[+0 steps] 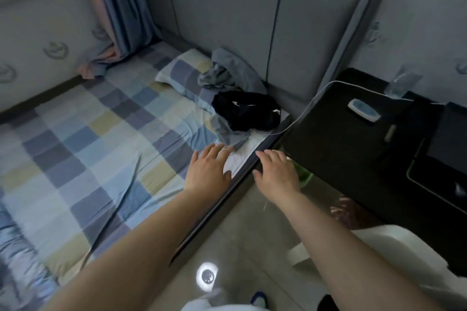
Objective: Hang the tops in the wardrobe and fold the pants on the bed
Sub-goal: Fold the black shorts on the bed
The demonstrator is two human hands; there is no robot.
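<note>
Head view shows both hands reaching for the clothes pile – the left hand (208, 171) and right hand (276, 171) are spread, holding nothing. Just beyond the fingers lie one black garment (246, 113) and two grey garments (227, 70) on the bed (88, 134). Next comes gripping one piece.

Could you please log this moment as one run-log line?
left hand: open, reaching | right hand: open, reaching | target: crumpled grey-blue garment under black garment, checked bed sheet | grip: none
</note>
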